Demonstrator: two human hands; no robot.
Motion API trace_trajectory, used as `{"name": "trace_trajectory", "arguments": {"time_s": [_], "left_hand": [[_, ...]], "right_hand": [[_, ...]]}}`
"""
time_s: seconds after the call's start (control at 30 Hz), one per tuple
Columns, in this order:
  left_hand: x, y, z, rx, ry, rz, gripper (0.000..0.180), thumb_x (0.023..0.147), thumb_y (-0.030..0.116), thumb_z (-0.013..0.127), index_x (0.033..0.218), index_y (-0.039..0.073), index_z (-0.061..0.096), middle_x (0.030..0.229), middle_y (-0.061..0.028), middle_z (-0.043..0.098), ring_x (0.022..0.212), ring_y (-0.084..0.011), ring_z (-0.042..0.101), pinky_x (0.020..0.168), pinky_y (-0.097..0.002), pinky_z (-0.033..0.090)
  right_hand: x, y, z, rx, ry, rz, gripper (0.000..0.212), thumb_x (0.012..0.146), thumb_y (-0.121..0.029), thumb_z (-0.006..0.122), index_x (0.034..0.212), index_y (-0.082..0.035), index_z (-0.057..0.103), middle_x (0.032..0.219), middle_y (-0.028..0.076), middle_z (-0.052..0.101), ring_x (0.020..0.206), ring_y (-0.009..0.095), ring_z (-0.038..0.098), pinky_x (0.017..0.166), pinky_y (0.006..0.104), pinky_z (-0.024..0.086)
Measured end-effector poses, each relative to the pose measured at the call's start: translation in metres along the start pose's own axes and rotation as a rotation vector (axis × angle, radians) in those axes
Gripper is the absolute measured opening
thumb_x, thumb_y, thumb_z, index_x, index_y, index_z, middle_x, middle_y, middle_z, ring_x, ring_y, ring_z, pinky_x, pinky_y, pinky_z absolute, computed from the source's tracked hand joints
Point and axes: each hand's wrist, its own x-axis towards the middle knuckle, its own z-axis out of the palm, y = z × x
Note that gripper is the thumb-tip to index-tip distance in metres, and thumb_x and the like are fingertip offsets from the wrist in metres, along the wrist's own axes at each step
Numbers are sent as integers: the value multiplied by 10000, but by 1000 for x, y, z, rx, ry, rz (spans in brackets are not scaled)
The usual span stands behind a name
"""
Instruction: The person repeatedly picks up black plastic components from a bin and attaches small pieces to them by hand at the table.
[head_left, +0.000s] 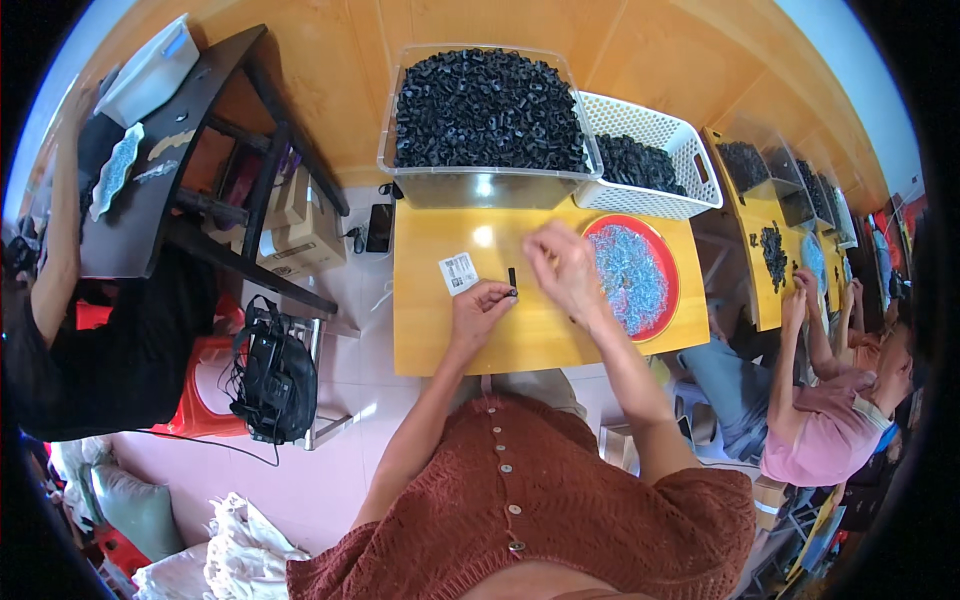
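Rust-brown knit top [515, 480] nearest; left grip [480, 308] pinched on one small black part [512, 276] above the table [430, 340], right grip [568, 270] half-curled nearby (contents too blurred to judge); this part seems unfinished, clear bin [480, 190] heaped with plenty left

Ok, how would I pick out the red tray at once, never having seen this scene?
Find the yellow table in the picture's centre. On its right side, in front of the white perforated basket, sits the red tray. Unlike that basket and the clear bin, it is round and holds shiny bluish pieces, not black ones.
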Motion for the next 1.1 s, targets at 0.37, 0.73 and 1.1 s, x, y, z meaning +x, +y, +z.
{"name": "trace_trajectory", "arguments": {"time_s": [0.37, 0.73, 1.1], "left_hand": [[3, -5, 2, -23, -10, 11, 119, 775, -25, 634, 892, -13, 617, 805, -21, 623, 730, -72, 587, 665, -199, 479], [3, -9, 0, -32, -61, 31, 153, 826, -23, 564, 974, -23, 528, 877, -73, 617, 780, -118, 605, 682, -230, 499], [5, -3, 3, -40, -8, -5, 161, 855, 26, 539, 1005, -20, 504, 895, -101, 638, 725, -120, 610, 641, -230, 507]], "right_hand": [[198, 52, 62, -442, -198, -265, 80, 667, -8, 559, 728, -26, 609, 794, 146, 611, 806, 318, 589, 696, 400, 482], [196, 42, 71, -634, -365, -242, 171, 650, 0, 567, 810, 12, 627, 924, 204, 593, 913, 350, 573, 781, 408, 488], [85, 11, -2, 388, -202, 103, 125, 828, -30, 545, 925, 0, 617, 758, 16, 587, 622, 71, 546, 574, 225, 457]]}}
